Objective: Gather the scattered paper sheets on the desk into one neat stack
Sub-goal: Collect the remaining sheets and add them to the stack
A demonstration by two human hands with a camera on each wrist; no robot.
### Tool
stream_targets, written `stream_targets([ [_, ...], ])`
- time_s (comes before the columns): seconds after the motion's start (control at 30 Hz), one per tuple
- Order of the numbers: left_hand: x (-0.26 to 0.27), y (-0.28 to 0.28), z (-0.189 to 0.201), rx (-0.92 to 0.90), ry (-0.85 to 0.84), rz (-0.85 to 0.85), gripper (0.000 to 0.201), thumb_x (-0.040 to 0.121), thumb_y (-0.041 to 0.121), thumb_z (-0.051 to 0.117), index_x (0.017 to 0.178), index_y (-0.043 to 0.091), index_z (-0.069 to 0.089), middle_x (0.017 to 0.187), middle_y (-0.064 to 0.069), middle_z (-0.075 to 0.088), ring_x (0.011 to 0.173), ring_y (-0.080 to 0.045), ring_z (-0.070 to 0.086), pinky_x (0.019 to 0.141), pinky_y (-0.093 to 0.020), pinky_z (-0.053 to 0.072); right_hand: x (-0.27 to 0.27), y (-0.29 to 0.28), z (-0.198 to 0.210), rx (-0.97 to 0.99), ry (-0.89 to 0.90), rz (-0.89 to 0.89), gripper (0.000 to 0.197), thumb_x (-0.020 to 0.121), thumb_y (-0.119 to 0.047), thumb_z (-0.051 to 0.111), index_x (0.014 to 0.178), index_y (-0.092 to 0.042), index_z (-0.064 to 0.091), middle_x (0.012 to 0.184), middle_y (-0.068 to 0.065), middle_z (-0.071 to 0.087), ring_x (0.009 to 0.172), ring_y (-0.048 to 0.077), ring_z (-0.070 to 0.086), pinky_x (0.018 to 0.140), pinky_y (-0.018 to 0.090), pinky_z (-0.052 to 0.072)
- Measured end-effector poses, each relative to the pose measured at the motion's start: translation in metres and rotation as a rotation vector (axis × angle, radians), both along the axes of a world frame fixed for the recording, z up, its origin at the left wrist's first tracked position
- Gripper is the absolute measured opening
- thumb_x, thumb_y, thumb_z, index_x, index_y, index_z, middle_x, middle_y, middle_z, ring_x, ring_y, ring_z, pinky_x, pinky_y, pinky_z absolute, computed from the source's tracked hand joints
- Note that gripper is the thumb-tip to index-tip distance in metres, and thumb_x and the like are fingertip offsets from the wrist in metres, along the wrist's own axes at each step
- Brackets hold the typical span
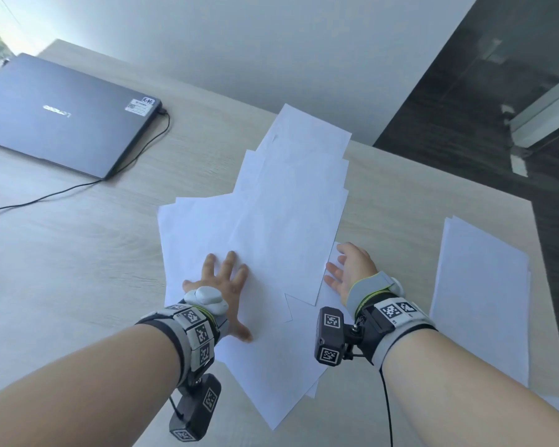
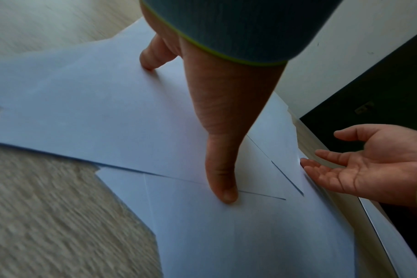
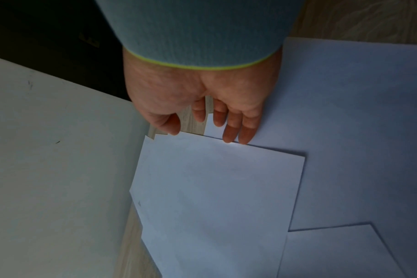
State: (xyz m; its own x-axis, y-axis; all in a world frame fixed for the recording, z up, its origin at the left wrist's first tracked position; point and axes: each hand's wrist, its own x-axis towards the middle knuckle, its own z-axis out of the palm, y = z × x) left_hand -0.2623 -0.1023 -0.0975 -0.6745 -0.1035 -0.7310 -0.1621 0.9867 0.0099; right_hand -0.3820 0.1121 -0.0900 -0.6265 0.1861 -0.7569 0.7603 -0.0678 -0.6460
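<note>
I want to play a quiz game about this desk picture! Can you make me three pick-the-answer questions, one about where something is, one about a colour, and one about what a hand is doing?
1. Where is the laptop?
A. far left of the desk
B. under the papers
C. in a hand

2. What colour are the paper sheets?
A. yellow
B. white
C. pink

3. What is the left hand doing?
A. making a fist in the air
B. pressing flat on the sheets, fingers spread
C. holding a pen

Answers: 1 A, it lies closed at the far left, apart from the paper. 2 B, every sheet looks plain white. 3 B, its spread fingers lie on the top sheet.
</note>
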Motion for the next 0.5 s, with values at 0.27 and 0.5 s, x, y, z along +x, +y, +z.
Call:
stream_targets([
  [0.27, -0.001, 0.001, 0.0, 0.002, 0.0, 0.006, 0.141, 0.052, 0.079, 0.08, 0.157, 0.034, -0.003, 0.164, 0.009, -0.026, 0.155, -0.034, -0.016, 0.103, -0.062, 0.044, -0.009, -0.002, -0.004, 0.02, 0.011, 0.025, 0.006, 0.092, -0.02, 0.055, 0.096, -0.017, 0.058, 0.096, 0.006, 0.062, 0.071, 0.021, 0.063, 0.065, 0.033, 0.05],
  [0.5, -0.001, 0.0, -0.001, 0.007, 0.0, 0.009, 0.14, 0.051, 0.08, 0.079, 0.156, 0.034, -0.001, 0.163, 0.009, -0.025, 0.154, -0.034, -0.016, 0.103, -0.063, 0.043, -0.015, -0.016, -0.013, 0.145, -0.002, 0.153, 0.04, 0.072, -0.04, 0.06, 0.098, -0.01, 0.064, 0.085, 0.007, 0.053, 0.077, 0.026, 0.053, 0.071, 0.041, 0.042],
])
